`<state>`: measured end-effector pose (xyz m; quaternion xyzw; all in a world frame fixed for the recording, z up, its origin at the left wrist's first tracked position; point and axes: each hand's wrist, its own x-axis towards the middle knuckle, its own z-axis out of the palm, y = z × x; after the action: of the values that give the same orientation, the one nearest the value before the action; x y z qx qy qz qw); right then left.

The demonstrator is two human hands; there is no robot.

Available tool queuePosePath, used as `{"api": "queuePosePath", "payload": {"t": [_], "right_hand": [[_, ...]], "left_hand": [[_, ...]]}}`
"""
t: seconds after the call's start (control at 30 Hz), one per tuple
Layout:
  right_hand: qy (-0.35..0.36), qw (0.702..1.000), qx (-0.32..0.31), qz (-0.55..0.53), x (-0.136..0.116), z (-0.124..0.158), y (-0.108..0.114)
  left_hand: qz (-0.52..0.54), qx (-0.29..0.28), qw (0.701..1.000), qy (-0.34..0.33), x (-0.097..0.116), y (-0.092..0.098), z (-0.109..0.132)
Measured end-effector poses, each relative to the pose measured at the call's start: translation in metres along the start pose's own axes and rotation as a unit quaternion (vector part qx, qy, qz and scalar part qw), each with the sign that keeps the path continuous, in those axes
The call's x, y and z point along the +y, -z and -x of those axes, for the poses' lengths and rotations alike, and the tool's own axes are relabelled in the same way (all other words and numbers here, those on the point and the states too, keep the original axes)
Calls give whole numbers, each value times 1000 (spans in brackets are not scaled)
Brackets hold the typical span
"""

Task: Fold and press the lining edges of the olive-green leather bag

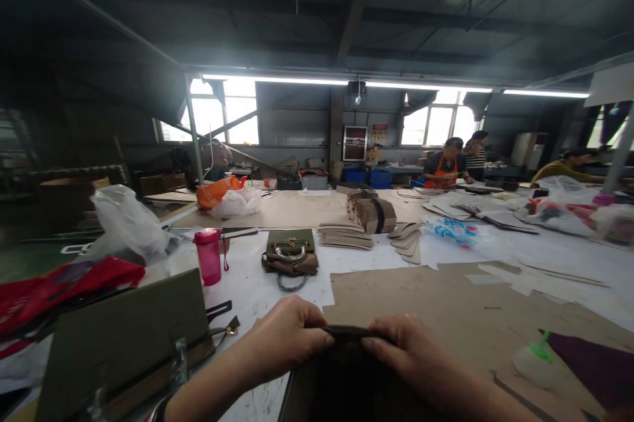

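"Both the left hand (292, 331) and the right hand (415, 346) are pinching the top edge of that dark piece (341, 382), thumbs on the near side, fingers folded over the far side. No gap left in either grip."

"Where's the piece sitting?"

"Low and close, at the near side of the white table (252, 301). Its lower part is lost in shadow, so I can't tell what it rests on."

"What step would you call it?"

"I'd guess working that rim by hand: a short stretch bows between the thumbs. What comes next probably calls for even pressure from both sides, so the edge doesn't kink."

"Enough room?"

"Tighter on the left, I'd say. That olive panel (131, 333) stands tilted just beside the forearm, and the pink bottle (208, 257) is farther up, easy enough to knock on a wide swing."

"And straight ahead?"

"The bag with looped handles (290, 262) lies well apart from the fingers, with flat tabletop between."

"Right side?"

"The brown sheet (379, 290) lies flat, so an arm could pass over it. I'd watch the green-tipped bottle (533, 364) near the right forearm, though, just beside the purple piece (589, 362)."
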<state>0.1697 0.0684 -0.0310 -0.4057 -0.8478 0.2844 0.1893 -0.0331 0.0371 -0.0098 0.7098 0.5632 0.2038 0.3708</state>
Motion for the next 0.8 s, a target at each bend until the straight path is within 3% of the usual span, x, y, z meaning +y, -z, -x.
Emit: {"api": "queuePosePath", "payload": {"t": [0.2,0.53,0.8], "right_hand": [[14,998,-38,-46,-1,-8,3],[-65,994,-69,-56,-2,-13,0],[-65,993,-79,-52,-6,-16,5]], "left_hand": [[-43,47,998,30,-2,1,4],[-17,31,999,13,2,7,-4],[-21,42,999,18,-1,7,-4]]}}
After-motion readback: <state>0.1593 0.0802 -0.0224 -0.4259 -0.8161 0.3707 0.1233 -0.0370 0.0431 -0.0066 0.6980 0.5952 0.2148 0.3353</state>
